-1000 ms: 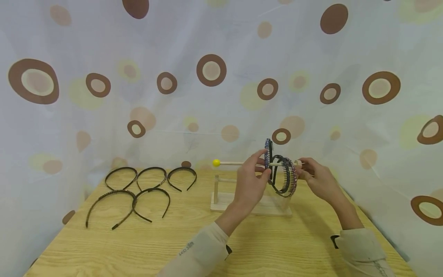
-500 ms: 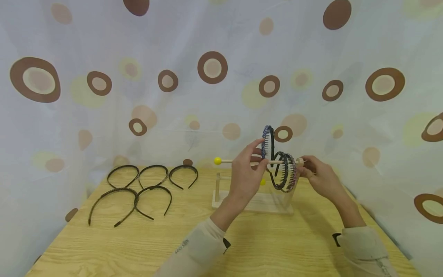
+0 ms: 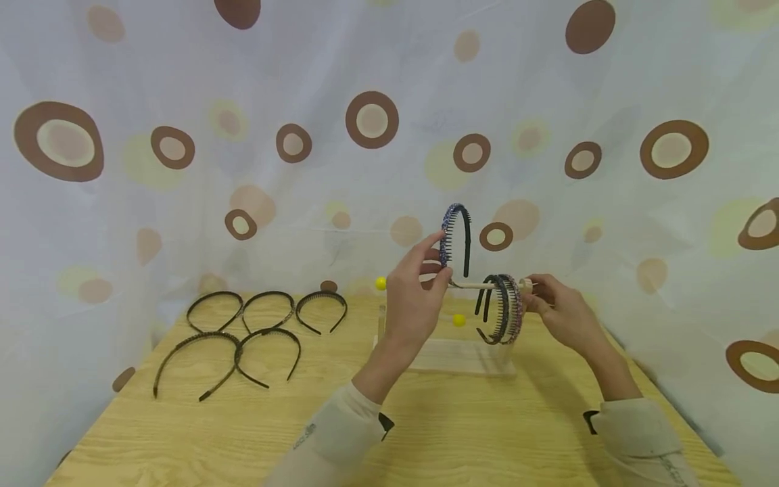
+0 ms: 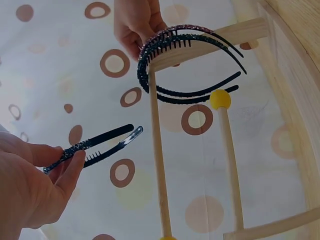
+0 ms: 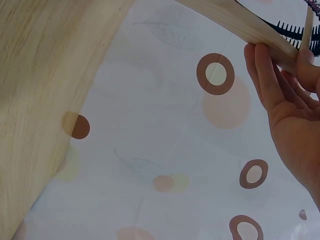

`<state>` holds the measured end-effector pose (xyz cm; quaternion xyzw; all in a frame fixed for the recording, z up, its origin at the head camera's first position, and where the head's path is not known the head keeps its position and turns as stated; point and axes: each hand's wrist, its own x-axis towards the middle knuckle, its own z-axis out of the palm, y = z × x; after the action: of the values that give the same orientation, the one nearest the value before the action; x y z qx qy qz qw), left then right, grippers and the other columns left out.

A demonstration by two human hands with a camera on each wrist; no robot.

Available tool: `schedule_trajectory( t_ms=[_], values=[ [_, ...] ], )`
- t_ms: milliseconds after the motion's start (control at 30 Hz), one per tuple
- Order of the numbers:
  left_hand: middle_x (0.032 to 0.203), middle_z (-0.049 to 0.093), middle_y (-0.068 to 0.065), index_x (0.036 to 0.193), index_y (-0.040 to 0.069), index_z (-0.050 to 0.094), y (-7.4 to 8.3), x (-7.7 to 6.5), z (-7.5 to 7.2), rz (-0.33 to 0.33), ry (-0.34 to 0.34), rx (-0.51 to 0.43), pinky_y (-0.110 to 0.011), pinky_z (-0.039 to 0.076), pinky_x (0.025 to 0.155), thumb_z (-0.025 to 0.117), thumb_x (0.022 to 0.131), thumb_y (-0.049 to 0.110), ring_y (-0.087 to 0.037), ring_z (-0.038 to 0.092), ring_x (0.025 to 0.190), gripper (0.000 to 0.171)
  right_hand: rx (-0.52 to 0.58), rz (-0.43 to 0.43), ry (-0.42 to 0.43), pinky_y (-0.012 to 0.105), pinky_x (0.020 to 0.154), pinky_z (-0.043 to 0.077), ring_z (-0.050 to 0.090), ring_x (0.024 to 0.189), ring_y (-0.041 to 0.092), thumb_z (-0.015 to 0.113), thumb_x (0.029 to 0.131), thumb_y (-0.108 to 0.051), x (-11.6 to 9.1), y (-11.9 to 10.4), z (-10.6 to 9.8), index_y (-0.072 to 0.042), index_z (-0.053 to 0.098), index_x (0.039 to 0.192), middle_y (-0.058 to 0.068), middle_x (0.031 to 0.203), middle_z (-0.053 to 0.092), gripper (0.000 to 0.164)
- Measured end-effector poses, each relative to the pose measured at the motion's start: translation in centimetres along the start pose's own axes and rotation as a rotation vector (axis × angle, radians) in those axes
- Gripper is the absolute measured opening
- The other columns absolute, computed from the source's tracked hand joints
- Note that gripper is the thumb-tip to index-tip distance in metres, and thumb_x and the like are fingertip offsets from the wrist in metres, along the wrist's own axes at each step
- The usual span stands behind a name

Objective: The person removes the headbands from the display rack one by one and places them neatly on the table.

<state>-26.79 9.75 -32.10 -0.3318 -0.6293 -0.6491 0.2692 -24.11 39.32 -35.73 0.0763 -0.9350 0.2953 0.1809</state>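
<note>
My left hand [image 3: 410, 304] pinches a blue glittery headband [image 3: 447, 230] with comb teeth, held upright by its left side. In the left wrist view this headband [image 4: 107, 135] is beside the upper rod [image 4: 158, 160], apart from it. Two glittery toothed headbands [image 3: 504, 308], one dark and one pinkish, hang on the rod's right end. My right hand [image 3: 562, 314] grips the top of the right post of the wooden headband stand [image 3: 462, 358]. In the right wrist view its thumb and fingers lie on either side of the post [image 5: 270, 40].
Several dark headbands [image 3: 197, 338] lie in two rows on the left of the wooden table [image 3: 243, 439]. Yellow balls [image 3: 459, 320] cap the stand's rod ends. A patterned curtain [image 3: 389, 182] surrounds the table behind and at the sides.
My left hand has moved left and up with the blue headband, which has come away from the two still on the rod. My right hand keeps its grip on the post.
</note>
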Motion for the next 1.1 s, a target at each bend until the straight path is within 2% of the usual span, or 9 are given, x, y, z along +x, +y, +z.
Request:
schedule_trajectory(
  t_ms=[133, 367, 600, 767, 933, 1100],
  values=[
    [0.107, 0.067, -0.006, 0.141, 0.013, 0.061, 0.2, -0.1, -1.3, -0.009, 0.011, 0.01, -0.024, 0.059, 0.075, 0.073, 0.091, -0.006, -0.013, 0.069, 0.093, 0.055, -0.003, -0.011, 0.003, 0.063, 0.089, 0.05, 0.063, 0.113, 0.046, 0.053, 0.109, -0.022, 0.0, -0.1, 0.0, 0.004, 0.045, 0.145, 0.027, 0.126, 0.063, 0.046],
    [0.11, 0.067, -0.006, 0.142, 0.014, 0.06, 0.2, -0.8, -5.0, -0.015, 0.003, 0.017, -0.028, 0.06, 0.076, 0.072, 0.093, -0.005, -0.014, 0.07, 0.096, 0.054, 0.006, -0.015, -0.006, 0.064, 0.09, 0.05, 0.059, 0.117, 0.049, 0.053, 0.109, -0.026, 0.2, -0.1, 0.8, 0.004, 0.044, 0.146, 0.028, 0.127, 0.062, 0.049],
    [0.113, 0.066, -0.011, 0.144, 0.015, 0.059, -0.1, -1.5, -8.6, -0.018, -0.023, -0.05, -0.032, 0.06, 0.077, 0.071, 0.094, -0.004, -0.021, 0.07, 0.1, 0.055, -0.009, -0.022, -0.001, 0.064, 0.09, 0.049, 0.059, 0.116, 0.049, 0.053, 0.109, -0.025, 0.1, -0.1, 0.1, 0.005, 0.043, 0.147, 0.029, 0.127, 0.061, 0.049],
    [0.114, 0.066, -0.01, 0.145, 0.013, 0.057, -0.6, -2.2, -11.5, -0.024, -0.03, -0.011, -0.033, 0.06, 0.077, 0.071, 0.094, -0.003, -0.022, 0.07, 0.1, 0.055, 0.003, -0.02, -0.013, 0.063, 0.087, 0.05, 0.063, 0.111, 0.047, 0.051, 0.109, -0.025, 0.2, -0.2, 0.2, 0.005, 0.042, 0.147, 0.03, 0.128, 0.06, 0.049],
    [0.115, 0.066, -0.01, 0.145, 0.014, 0.057, -1.6, -3.1, -14.7, -0.099, -0.044, 0.049, -0.033, 0.06, 0.078, 0.07, 0.094, -0.003, -0.023, 0.07, 0.101, 0.055, 0.009, -0.024, -0.003, 0.061, 0.084, 0.052, 0.068, 0.102, 0.043, 0.053, 0.109, -0.024, 0.1, -0.3, 0.1, 0.005, 0.044, 0.146, 0.029, 0.124, 0.063, 0.048],
    [0.119, 0.064, -0.014, 0.147, 0.017, 0.055, -2.7, -3.9, -17.9, -0.261, -0.062, 0.026, -0.035, 0.059, 0.082, 0.068, 0.096, -0.001, -0.031, 0.069, 0.104, 0.055, 0.01, -0.018, -0.01, 0.063, 0.085, 0.051, 0.069, 0.101, 0.042, 0.053, 0.109, -0.027, 0.2, -0.4, 0.1, 0.005, 0.042, 0.147, 0.029, 0.125, 0.063, 0.051]
  ],
)
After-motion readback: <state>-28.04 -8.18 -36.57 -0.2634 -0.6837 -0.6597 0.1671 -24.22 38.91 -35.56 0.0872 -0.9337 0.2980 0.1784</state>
